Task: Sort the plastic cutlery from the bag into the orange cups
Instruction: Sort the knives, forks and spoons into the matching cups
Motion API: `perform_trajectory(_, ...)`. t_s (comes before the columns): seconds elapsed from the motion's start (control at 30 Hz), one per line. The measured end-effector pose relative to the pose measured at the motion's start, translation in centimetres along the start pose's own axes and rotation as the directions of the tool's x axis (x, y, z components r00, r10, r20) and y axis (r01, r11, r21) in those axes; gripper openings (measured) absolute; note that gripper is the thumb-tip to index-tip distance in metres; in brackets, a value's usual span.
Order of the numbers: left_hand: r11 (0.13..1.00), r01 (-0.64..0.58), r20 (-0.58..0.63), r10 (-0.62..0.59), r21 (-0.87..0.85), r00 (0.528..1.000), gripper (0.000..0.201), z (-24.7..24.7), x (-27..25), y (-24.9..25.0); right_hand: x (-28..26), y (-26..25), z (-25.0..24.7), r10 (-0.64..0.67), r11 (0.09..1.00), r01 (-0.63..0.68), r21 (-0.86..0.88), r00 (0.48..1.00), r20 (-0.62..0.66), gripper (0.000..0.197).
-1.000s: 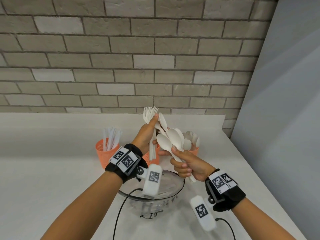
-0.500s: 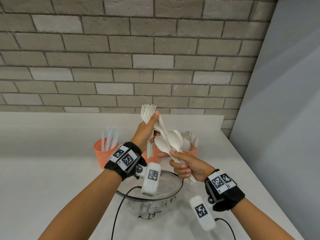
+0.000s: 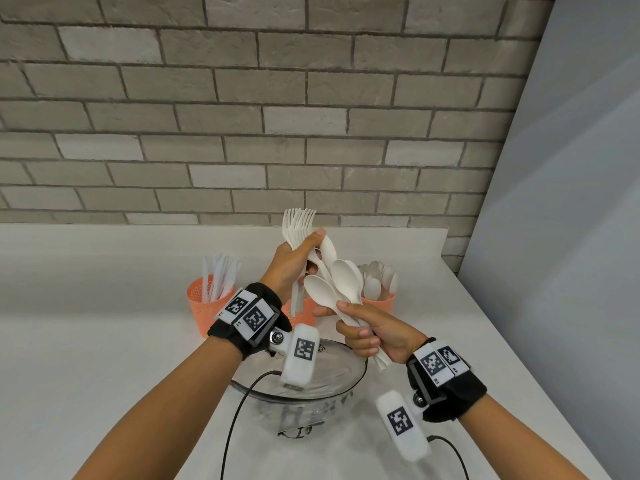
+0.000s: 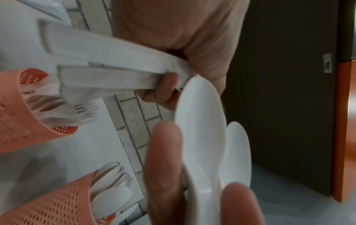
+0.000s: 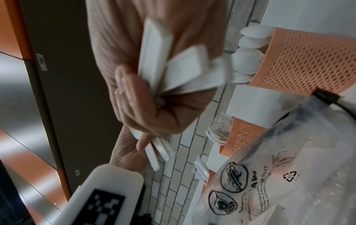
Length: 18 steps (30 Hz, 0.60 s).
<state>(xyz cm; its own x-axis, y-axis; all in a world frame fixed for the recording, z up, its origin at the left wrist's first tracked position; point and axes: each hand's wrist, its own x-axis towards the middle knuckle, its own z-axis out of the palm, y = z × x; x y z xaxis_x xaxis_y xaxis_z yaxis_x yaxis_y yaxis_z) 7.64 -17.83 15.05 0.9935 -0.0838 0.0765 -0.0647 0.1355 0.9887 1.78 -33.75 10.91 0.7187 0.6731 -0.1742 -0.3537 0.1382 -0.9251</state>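
My left hand (image 3: 304,252) grips a bundle of white plastic forks (image 3: 299,223) by the handles, tines up. My right hand (image 3: 353,323) holds a fan of white spoons (image 3: 343,282), bowls up, crossing the fork bundle. Both hands are raised above the clear plastic bag (image 3: 311,386). Behind stand three orange mesh cups: the left cup (image 3: 204,303) has knives, the middle cup (image 3: 301,313) is mostly hidden by my hands, and the right cup (image 3: 379,303) has spoons. The left wrist view shows the fork handles (image 4: 108,71), the spoon bowls (image 4: 202,121) and forks in a cup (image 4: 17,115).
The white counter (image 3: 86,341) ends at a brick wall (image 3: 277,116) behind and a grey panel (image 3: 571,237) on the right. Black cables (image 3: 239,410) run from the wrist cameras over the bag. The bag (image 5: 279,175) carries printed warning symbols.
Almost nothing: both hands keep their bundles crossed above the bag and have only drifted slightly.
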Motion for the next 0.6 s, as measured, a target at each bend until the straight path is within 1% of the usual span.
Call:
perform_trajectory(0.07,1.000,0.007,0.042,-0.008,0.014,0.999,0.021,-0.10,-0.10,-0.02,0.04,-0.02,0.04,0.003,1.000,-0.003,0.018,1.000,0.012,0.034)
perform_trajectory(0.13,0.996,0.014,0.146,-0.027,0.090,0.989,0.012,-0.27,-0.22,-0.06,0.04,-0.07,0.05,0.005,0.999,-0.006,0.045,1.000,0.020,0.033)
perform_trajectory(0.17,0.991,0.019,0.209,-0.046,0.130,0.977,0.010,-0.39,-0.32,-0.04,0.04,-0.09,0.09,0.010,0.998,-0.011,0.054,1.000,0.022,0.032)
perform_trajectory(0.23,0.981,0.034,0.311,-0.092,0.189,0.946,0.012,-0.66,-0.48,0.06,0.13,0.05,0.13,0.022,0.998,-0.023,0.057,1.000,0.013,0.030)
perform_trajectory(0.3,0.969,0.041,0.364,-0.130,0.244,0.922,0.014,-0.79,-0.61,0.19,0.22,0.40,0.03,0.017,0.999,-0.017,0.048,1.000,0.003,0.030)
perform_trajectory(0.4,0.956,0.079,0.347,-0.178,0.282,0.921,0.012,-0.63,-0.74,0.09,0.30,0.80,-0.16,-0.001,1.000,0.002,0.023,1.000,-0.009,0.042)
perform_trajectory(0.47,0.954,0.103,0.299,-0.189,0.281,0.935,0.020,-0.52,-0.62,-0.01,0.23,0.79,-0.29,-0.009,0.999,0.010,0.031,1.000,-0.013,0.050)
perform_trajectory(0.5,0.965,0.119,0.268,-0.182,0.234,0.946,0.024,-0.52,-0.44,-0.09,0.18,0.70,-0.37,-0.013,0.999,0.013,0.040,1.000,-0.016,0.054)
perform_trajectory(0.57,0.983,0.176,0.190,-0.184,0.054,0.964,0.031,-0.59,-0.05,-0.18,0.06,0.50,-0.55,-0.020,0.998,0.022,0.063,1.000,-0.022,0.057)
perform_trajectory(0.6,0.978,0.205,0.161,-0.196,-0.041,0.967,0.032,-0.70,0.14,-0.27,0.02,0.43,-0.70,-0.026,0.997,0.028,0.077,0.999,-0.028,0.057)
